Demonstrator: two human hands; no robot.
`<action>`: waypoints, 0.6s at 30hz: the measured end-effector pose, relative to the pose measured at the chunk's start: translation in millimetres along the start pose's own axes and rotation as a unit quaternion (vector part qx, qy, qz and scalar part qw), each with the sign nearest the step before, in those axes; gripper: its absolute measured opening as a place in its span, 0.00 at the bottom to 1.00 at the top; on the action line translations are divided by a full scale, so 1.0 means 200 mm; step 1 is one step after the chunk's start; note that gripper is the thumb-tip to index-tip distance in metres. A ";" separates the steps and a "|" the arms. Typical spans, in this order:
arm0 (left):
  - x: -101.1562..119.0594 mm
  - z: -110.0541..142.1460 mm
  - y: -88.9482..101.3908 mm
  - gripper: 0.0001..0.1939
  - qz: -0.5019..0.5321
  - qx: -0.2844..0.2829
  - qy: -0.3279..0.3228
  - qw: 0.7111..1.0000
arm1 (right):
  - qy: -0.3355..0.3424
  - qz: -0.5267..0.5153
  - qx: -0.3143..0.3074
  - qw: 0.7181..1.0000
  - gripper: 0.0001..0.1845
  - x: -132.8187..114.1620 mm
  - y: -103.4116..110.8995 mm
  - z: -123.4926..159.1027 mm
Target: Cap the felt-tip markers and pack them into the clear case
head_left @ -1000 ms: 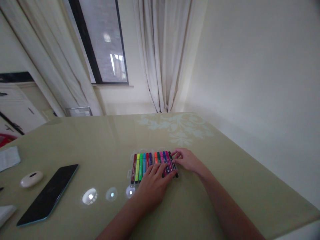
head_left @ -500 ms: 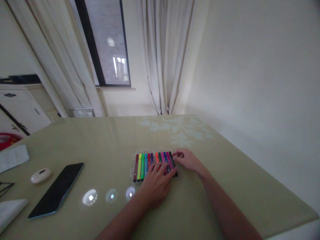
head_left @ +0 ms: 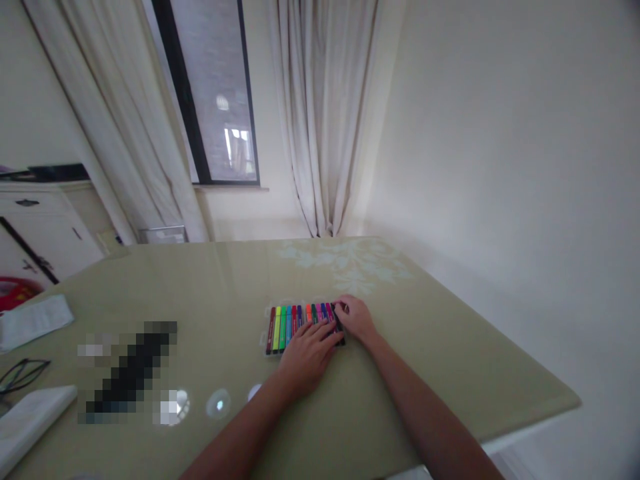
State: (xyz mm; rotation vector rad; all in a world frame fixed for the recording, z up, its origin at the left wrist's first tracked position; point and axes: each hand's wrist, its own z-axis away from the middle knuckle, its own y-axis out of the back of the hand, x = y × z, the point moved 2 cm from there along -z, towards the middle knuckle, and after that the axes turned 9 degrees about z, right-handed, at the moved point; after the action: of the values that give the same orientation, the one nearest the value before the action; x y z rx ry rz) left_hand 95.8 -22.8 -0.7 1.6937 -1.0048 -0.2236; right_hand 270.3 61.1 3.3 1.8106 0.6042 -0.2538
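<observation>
A clear plastic case [head_left: 263,339] lies on the table, with a row of coloured felt-tip markers [head_left: 283,330] side by side in it. Across the lower right of the row rests my left hand [head_left: 307,357], palm down with its fingers stretched over the markers. It covers the lower parts of several of them. At the far right end, my right hand [head_left: 357,317] has its thumb and fingers bent together at the top of the black marker [head_left: 342,339]. Part of that marker is hidden behind my fingers.
The pale green table [head_left: 210,280] ends along a slanting right edge near the wall. On the left are eyeglasses [head_left: 25,375], a folded white cloth or paper [head_left: 37,320], a white object [head_left: 35,427] and a dark blurred-out slab [head_left: 133,373].
My right hand has shifted from beside the case onto its upper right end, its fingers now at the black marker's top. My left hand stays on the markers. The view has turned slightly.
</observation>
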 end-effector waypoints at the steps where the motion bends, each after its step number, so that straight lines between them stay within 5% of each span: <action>1: 0.00 0.00 0.00 0.20 0.002 -0.003 -0.001 1.000 | 0.001 0.001 0.001 1.000 0.10 0.00 0.00 0.00; 8: -0.03 -0.01 -0.02 0.25 -0.012 0.014 0.022 1.000 | -0.022 -0.006 0.054 0.998 0.10 0.02 0.01 -0.01; 18: -0.04 -0.01 0.00 0.10 -0.002 0.058 -0.016 0.998 | -0.091 -0.008 0.126 0.988 0.22 0.10 0.02 -0.03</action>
State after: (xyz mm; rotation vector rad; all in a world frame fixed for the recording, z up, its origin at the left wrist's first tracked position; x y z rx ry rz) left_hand 92.9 -15.5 -2.3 1.8015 -1.0550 -0.1981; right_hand 288.1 71.1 -1.0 1.9985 0.4749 -0.5201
